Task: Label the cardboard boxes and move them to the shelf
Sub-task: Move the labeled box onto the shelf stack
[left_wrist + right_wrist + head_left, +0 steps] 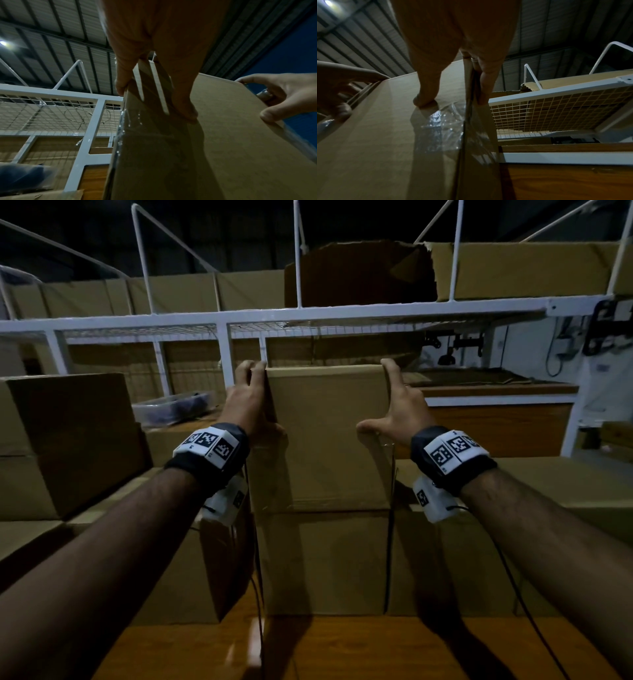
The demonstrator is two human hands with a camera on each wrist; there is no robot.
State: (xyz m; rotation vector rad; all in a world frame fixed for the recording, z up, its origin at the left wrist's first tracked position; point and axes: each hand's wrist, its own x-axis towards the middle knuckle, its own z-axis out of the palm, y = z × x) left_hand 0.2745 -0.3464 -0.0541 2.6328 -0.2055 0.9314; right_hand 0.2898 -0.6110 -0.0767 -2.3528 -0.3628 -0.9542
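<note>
A plain brown cardboard box (325,436) stands upright at the centre, just in front of the white metal shelf (308,313) with its wire-mesh deck. My left hand (251,402) holds its left upper edge, fingers along the side and thumb on the front face (231,135). My right hand (397,409) grips the right upper edge the same way, thumb pressed near clear tape (440,128). The box's lower edge meets another box (322,563) beneath; I cannot tell whether it rests on it. No label shows on the visible faces.
Cardboard boxes (359,275) sit on the upper shelf deck. More boxes (68,440) are stacked at the left, and others flank the lower box. A clear plastic tray (171,407) lies behind at left. A wooden tabletop (342,652) runs along the front.
</note>
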